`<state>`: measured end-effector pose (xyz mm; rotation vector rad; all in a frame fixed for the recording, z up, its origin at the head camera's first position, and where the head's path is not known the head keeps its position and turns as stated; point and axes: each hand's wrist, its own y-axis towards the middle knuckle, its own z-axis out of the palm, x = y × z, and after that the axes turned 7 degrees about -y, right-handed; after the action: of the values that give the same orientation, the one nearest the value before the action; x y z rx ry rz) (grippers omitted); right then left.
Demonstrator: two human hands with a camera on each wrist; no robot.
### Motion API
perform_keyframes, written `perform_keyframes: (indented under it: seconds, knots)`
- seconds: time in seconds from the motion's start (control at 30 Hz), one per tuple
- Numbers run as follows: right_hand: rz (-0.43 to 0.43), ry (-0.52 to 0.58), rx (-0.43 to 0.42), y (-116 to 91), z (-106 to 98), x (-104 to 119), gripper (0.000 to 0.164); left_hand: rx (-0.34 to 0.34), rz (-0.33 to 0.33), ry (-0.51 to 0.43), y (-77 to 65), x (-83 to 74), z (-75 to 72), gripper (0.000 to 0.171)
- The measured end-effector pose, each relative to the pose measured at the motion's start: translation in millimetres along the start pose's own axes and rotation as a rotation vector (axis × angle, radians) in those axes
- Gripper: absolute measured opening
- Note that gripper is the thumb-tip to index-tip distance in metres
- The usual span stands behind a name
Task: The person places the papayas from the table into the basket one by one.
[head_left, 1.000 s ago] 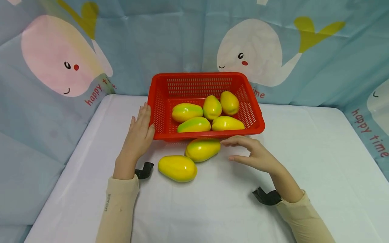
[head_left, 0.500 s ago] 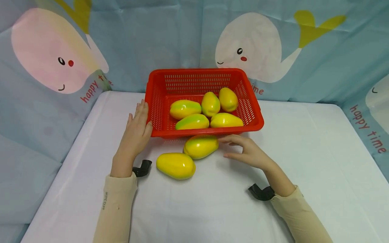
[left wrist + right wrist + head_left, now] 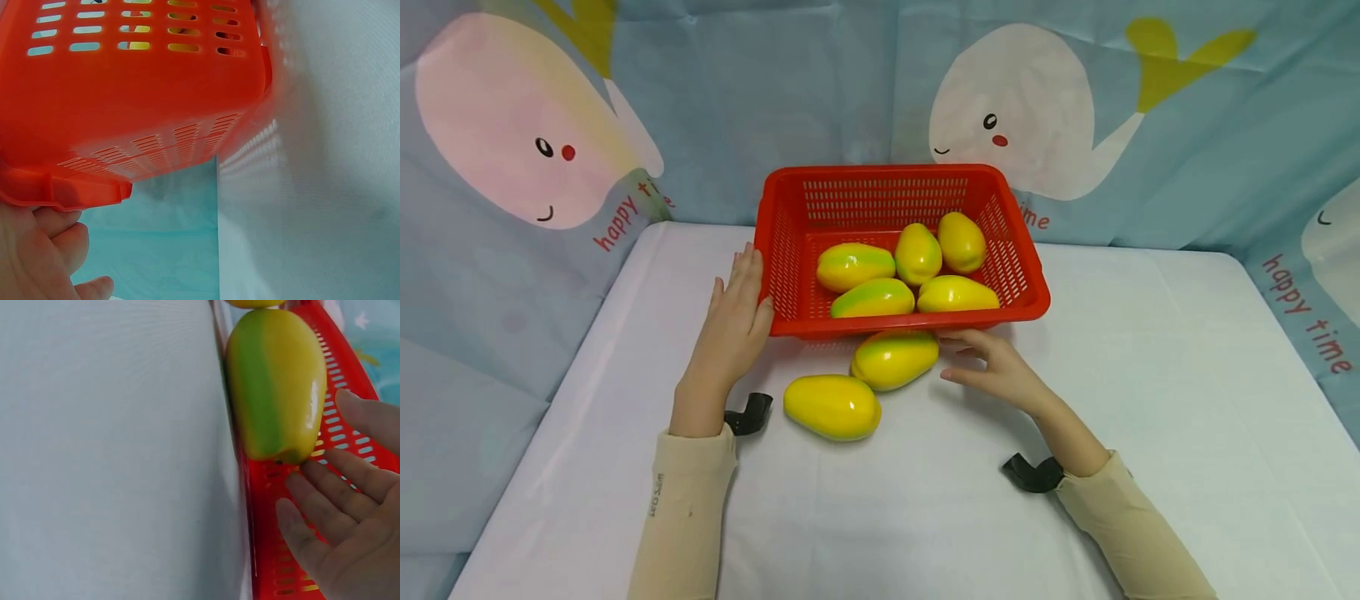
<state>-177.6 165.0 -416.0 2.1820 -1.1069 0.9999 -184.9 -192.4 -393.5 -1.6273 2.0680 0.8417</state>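
A red plastic basket (image 3: pixel 880 323) with slotted walls stands at the back of the table, several yellow-green mangoes (image 3: pixel 854 267) inside it. My left hand (image 3: pixel 730 329) rests its straight fingers along the basket's left side; in the left wrist view its fingers (image 3: pixel 65 240) lie just under the rim. Outside, against the basket's front wall, lies a green-striped mango (image 3: pixel 895 360), with a plainer yellow mango (image 3: pixel 832 407) touching it nearer to me. Beside the striped mango's right end is my right hand (image 3: pixel 1000 367), thumb and fingers spread apart, fingertips at or almost at the fruit.
A white cloth (image 3: pixel 880 517) covers the table. Behind and to the left hangs a light blue curtain (image 3: pixel 820 83) with whale prints, close behind the basket. A black wrist camera mount sits on each wrist, the left mount (image 3: pixel 751 414) and the right mount (image 3: pixel 1033 473).
My right hand has moved left, closer to the striped mango's end. My left hand stays against the basket. The whole view has shifted slightly; basket and mangoes keep their places.
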Motion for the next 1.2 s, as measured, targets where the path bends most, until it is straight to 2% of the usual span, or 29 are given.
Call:
perform_keyframes:
  seconds: [0.33,0.53,0.8,0.97,1.2]
  knots:
    - [-0.001,0.028,-0.005,3,2,-1,0.045,-0.004,-0.006,0.0,0.5,-0.5,-2.6,0.06]
    - [0.029,0.022,-0.012,7,8,-2,0.046,0.004,-0.007,-0.01,1.6,-1.9,-1.4,0.059]
    - [0.037,0.061,0.064,14,21,-1,0.057,0.01,-0.003,-0.01,1.1,-4.1,-1.5,0.059]
    - [0.05,0.089,0.045,18,29,3,0.06,0.008,-0.004,-0.004,0.9,-3.6,-1.7,0.06]
    - [0.112,0.038,0.019,17,28,5,0.061,0.004,-0.017,-0.004,0.2,-3.3,-1.9,0.06]
